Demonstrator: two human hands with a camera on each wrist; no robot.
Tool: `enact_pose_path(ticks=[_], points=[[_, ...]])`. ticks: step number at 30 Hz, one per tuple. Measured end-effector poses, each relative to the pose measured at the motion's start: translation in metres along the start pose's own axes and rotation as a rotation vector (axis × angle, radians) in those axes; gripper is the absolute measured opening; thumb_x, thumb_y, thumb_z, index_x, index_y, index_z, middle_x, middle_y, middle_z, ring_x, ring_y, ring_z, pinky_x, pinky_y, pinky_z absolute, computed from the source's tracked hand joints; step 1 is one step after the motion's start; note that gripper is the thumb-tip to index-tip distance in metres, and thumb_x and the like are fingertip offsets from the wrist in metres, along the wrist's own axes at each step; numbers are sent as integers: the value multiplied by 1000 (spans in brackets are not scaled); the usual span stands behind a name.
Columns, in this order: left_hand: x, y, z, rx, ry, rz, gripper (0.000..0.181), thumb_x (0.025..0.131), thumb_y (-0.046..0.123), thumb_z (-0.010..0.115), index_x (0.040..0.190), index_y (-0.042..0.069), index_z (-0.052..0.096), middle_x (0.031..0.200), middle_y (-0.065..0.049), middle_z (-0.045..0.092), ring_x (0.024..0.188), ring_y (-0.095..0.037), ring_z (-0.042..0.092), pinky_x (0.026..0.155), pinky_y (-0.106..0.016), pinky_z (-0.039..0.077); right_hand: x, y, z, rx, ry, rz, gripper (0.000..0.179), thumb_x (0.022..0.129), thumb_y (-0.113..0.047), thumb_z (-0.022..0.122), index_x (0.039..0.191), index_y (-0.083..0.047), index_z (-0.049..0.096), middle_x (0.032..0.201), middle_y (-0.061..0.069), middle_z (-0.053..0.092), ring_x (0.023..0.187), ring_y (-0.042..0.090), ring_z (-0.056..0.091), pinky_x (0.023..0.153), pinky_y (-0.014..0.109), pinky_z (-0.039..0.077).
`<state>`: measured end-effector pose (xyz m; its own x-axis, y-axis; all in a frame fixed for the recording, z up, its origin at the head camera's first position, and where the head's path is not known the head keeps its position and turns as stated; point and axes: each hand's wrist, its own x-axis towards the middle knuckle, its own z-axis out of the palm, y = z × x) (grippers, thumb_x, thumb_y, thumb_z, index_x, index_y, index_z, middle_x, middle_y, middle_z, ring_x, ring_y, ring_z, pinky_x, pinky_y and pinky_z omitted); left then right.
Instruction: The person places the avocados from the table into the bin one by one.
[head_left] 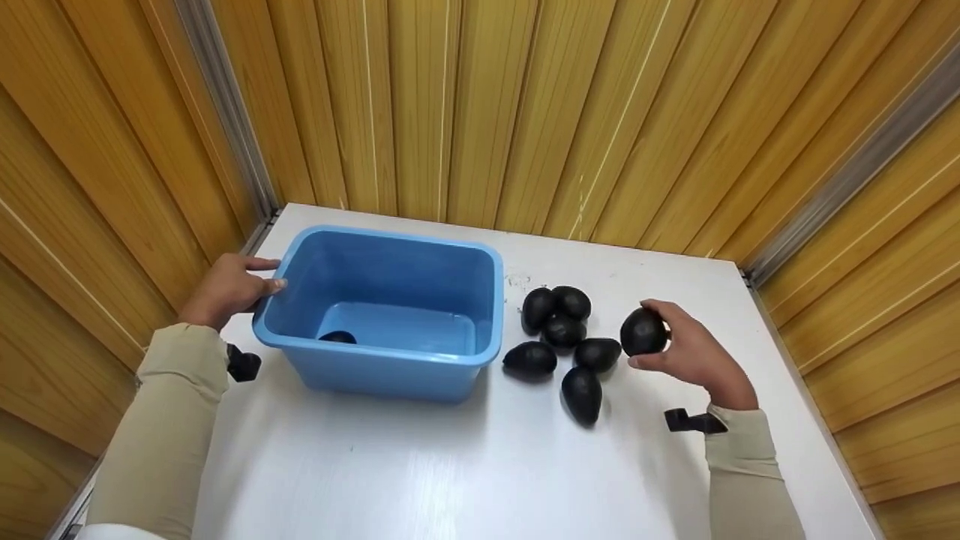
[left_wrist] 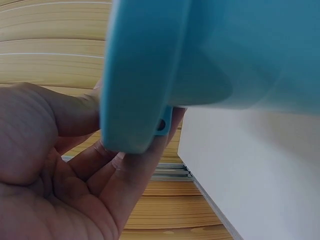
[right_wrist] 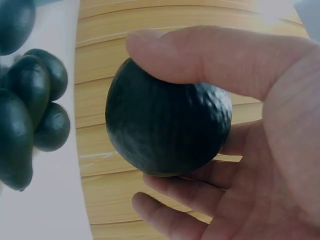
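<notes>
My right hand (head_left: 694, 349) holds a dark avocado (head_left: 643, 332) between thumb and fingers, to the right of the pile. In the right wrist view the thumb lies across one side of this avocado (right_wrist: 167, 125) and the fingers curve behind the other. At the left end of a blue plastic tub (head_left: 382, 375), my left hand (head_left: 229, 286) grips the rim. The left wrist view has the rim (left_wrist: 137, 100) between thumb and fingers. Inside the tub, part of another avocado (head_left: 338, 337) shows above the near rim; its lower part is hidden.
Several avocados, among them a pointed one (head_left: 582, 395), lie bunched on the white table (head_left: 420, 472) just right of the tub. Wood-patterned panels (head_left: 487, 112) enclose the table at the back and both sides, with metal posts in the corners.
</notes>
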<state>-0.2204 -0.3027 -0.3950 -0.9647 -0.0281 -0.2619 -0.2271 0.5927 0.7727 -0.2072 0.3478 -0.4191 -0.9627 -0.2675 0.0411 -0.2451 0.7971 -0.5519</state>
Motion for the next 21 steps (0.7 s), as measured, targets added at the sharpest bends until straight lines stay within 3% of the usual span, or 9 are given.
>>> enact_pose_path(ticks=[21], points=[[-2,2,-1,1,-12,-12,63,105,23,62,157,-4,38,146,-39,53,122,-54,65,97,-60,56,19,-35,-19,0,-7,-89,93,78,-23,92,153,2,43,154,25,49,135,43,53,112,63,45]])
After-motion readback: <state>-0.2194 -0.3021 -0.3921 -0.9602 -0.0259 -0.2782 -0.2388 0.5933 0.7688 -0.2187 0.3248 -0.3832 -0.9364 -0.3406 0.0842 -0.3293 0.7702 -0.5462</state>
